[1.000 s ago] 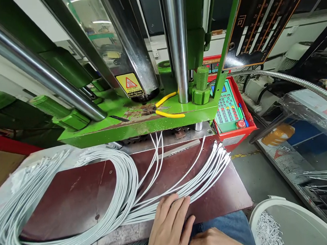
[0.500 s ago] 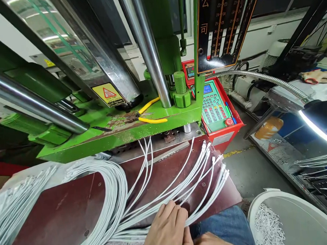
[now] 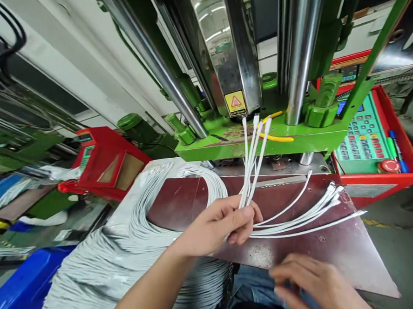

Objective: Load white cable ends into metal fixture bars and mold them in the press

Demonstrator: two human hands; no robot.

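Observation:
My left hand (image 3: 228, 223) is closed round a small bundle of white cables (image 3: 251, 165), whose white ends point up in front of the green machine. Low on the right, my right hand (image 3: 305, 276) hovers near the front edge of the dark red board (image 3: 352, 248). Motion blurs it slightly; its thumb and fingers are apart, with nothing visible between them. More white cables (image 3: 301, 221) lie across the board just right of my left hand, ends pointing right. A curved bundle of white cables (image 3: 213, 184) rests behind my left wrist.
Yellow-handled pliers (image 3: 277, 138) lie on the green machine base (image 3: 209, 152), partly behind the raised cable ends. A hot-surface warning label (image 3: 236, 103) marks the machine. On the right stands a red control box (image 3: 386, 187). A large pile of cables (image 3: 105, 272) spreads at left, beside a blue bin (image 3: 28, 282).
My left hand has lifted some cables, their ends now upright. My right hand is apart from it, at the lower right. The view has swung left; the white bucket is out of sight.

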